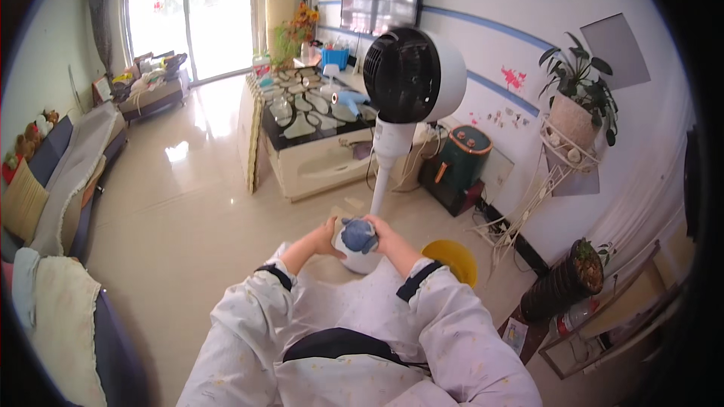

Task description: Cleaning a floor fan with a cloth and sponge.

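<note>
A crumpled blue-grey cloth [359, 236] is bunched up in front of me, with my right hand [381, 232] closed around its right side. On the other side, my left hand [326, 238] has its thumb and fingers spread; whether it touches the cloth's edge is hard to tell. Below both hands shows the round white base [359, 264] of a pedestal fan. Its white pole [382, 186] rises just beyond my hands to a large head with a black front [403, 76]. The cloth hides where the pole meets the base.
A yellow bucket [461, 260] stands on the floor to my right. Ahead is a low cabinet [317, 172] carrying a blue hair dryer [352, 103]. A dark green air fryer [465, 150], a plant stand [531, 203] and cables line the right wall. Sofas [85, 152] run along the left.
</note>
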Tool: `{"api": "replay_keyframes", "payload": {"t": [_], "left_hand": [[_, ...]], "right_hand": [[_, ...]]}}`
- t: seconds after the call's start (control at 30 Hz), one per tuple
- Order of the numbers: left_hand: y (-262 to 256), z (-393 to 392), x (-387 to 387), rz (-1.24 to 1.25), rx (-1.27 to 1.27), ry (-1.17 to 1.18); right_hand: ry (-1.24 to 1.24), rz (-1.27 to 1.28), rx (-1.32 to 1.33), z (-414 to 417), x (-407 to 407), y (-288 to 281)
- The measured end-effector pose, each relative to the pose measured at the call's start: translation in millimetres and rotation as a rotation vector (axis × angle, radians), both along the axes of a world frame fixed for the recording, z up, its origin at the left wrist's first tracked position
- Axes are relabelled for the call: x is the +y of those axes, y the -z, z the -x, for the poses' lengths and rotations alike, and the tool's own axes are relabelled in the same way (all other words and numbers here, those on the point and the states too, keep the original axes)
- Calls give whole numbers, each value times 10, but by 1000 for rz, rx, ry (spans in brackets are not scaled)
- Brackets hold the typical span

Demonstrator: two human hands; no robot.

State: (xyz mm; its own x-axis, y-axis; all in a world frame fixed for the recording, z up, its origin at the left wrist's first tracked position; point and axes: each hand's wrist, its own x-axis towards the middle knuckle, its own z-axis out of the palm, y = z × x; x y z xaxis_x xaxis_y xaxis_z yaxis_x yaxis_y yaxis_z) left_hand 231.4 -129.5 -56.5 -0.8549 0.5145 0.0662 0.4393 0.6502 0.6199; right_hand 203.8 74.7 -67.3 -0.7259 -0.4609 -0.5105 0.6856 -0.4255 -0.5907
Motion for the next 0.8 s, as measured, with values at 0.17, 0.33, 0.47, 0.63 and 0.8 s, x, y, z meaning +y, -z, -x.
{"api": "replay_keyframes", "payload": {"t": [0.17, 0.33, 0.47, 0.63, 0.8], "left_hand": [[210, 171, -99, 375, -193, -11], [650, 335, 253, 396, -290, 67], [1210, 444, -50, 425, -361, 46], [1754, 564, 104, 392, -524, -50], [1617, 887, 510, 582, -602, 39]], "right_hand": [[-50, -21, -2, 55, -277, 33], [-66, -207, -56, 326, -236, 566], [-31, -381, 21, 333, -520, 714], [-1, -611, -22, 459, -505, 1144], [-695, -990, 136, 934, -87, 1892]]}}
